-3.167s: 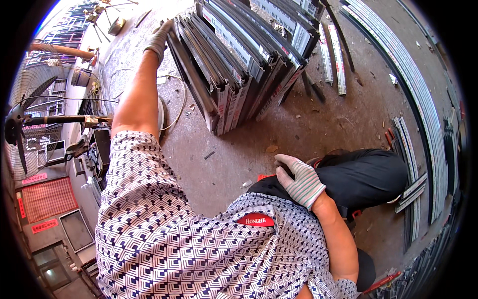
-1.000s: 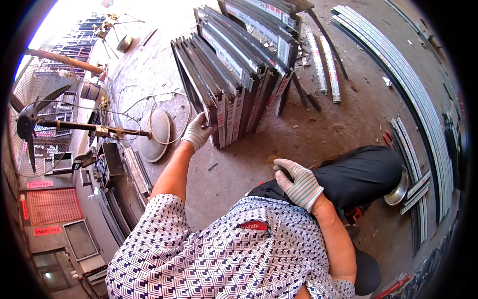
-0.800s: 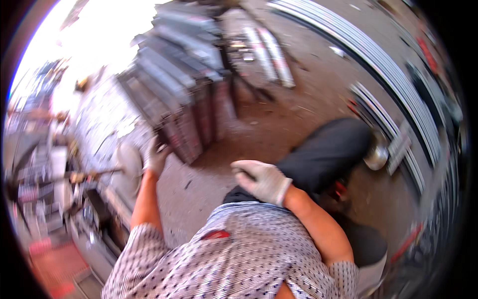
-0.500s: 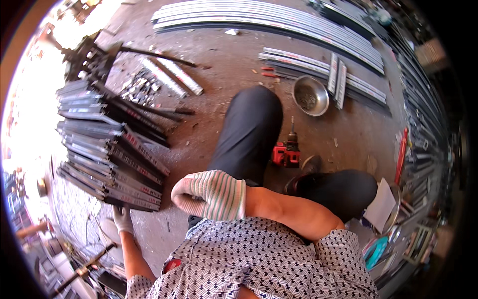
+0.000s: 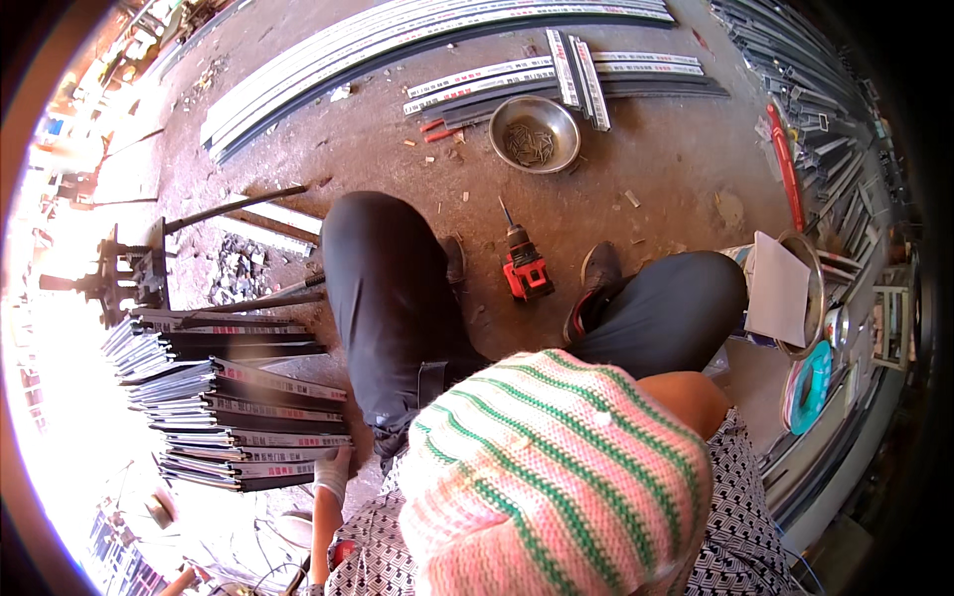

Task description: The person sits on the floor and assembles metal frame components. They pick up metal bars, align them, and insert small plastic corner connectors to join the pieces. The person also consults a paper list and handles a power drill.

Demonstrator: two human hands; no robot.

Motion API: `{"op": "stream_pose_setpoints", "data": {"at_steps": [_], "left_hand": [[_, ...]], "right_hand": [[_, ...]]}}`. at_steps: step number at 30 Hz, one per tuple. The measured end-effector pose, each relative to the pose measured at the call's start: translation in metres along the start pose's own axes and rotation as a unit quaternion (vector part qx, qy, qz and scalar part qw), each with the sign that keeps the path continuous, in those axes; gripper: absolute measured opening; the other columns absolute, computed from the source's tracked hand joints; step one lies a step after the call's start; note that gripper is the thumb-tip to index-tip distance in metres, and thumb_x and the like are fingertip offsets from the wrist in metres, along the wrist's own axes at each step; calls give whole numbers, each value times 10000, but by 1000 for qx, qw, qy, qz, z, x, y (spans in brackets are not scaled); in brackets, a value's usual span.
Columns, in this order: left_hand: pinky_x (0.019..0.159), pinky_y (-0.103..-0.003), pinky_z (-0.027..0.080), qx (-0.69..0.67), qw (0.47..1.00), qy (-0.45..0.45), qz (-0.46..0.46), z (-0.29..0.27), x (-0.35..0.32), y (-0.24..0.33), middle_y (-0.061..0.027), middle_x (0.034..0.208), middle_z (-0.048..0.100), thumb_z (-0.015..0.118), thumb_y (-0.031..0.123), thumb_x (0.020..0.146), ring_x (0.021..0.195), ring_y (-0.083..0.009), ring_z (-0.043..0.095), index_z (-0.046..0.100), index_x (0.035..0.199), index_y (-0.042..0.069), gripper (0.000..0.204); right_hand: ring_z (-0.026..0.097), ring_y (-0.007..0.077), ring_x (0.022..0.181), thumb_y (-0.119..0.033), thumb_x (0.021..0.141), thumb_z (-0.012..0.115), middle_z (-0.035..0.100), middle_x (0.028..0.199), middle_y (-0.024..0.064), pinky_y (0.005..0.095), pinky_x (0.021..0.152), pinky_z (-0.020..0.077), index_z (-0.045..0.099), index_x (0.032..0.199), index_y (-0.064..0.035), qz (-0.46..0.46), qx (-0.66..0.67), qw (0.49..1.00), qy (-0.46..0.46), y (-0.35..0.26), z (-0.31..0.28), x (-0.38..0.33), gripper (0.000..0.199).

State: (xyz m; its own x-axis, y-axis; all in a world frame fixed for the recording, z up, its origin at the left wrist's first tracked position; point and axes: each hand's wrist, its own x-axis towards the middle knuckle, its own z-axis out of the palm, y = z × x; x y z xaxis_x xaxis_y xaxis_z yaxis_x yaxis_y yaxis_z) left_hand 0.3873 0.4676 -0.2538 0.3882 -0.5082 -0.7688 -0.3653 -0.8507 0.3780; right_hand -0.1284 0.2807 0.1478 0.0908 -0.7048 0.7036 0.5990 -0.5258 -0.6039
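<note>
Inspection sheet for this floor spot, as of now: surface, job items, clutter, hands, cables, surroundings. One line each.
Surface: brown floor, littered with small debris.
Job's things: stack of dark metal profiles with white labelled strips, at the person's left.
Clutter: red drill between the feet; steel bowl holding small metal pieces; scrap pile beyond the stack.
Hands: left hand, gloved, at the stack's near end, apparently touching; right hand, in a striped glove, close to the camera, fingers hidden.
Cables: none made out for certain; glare washes out the lower left.
Surroundings: long profile bundle ahead; white sheet and teal ring at right.
</note>
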Motion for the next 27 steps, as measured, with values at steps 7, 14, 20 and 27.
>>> {"op": "stream_pose_setpoints", "data": {"at_steps": [7,14,20,27], "left_hand": [[616,-265,499,-67,963,122,232,11,-96,252,-37,766,710,674,236,983,661,-89,590,726,857,44,235],[818,-270,569,-128,848,256,447,-15,-105,427,-63,900,742,660,236,1008,856,-131,678,737,1018,18,232],[769,-289,542,-46,822,81,562,76,-116,585,-76,946,756,675,202,993,857,-130,682,737,1079,19,211],[783,-368,576,369,704,-233,561,150,-97,626,-149,984,734,712,203,921,879,-244,724,708,1148,50,274]], "right_hand": [[526,76,586,-125,968,630,579,663,-8,255,540,426,611,771,-49,-9,-102,992,68,-13,-20,-14,211],[522,27,641,-174,999,621,601,706,-37,213,574,428,655,813,-51,240,-253,893,285,78,-118,-52,225],[539,61,735,-186,959,665,621,796,-26,263,677,490,667,919,-55,392,-295,767,414,212,-274,-158,137],[583,122,858,-253,919,690,653,944,37,316,791,513,646,1065,-46,428,-393,645,497,269,-443,-271,257]]}}
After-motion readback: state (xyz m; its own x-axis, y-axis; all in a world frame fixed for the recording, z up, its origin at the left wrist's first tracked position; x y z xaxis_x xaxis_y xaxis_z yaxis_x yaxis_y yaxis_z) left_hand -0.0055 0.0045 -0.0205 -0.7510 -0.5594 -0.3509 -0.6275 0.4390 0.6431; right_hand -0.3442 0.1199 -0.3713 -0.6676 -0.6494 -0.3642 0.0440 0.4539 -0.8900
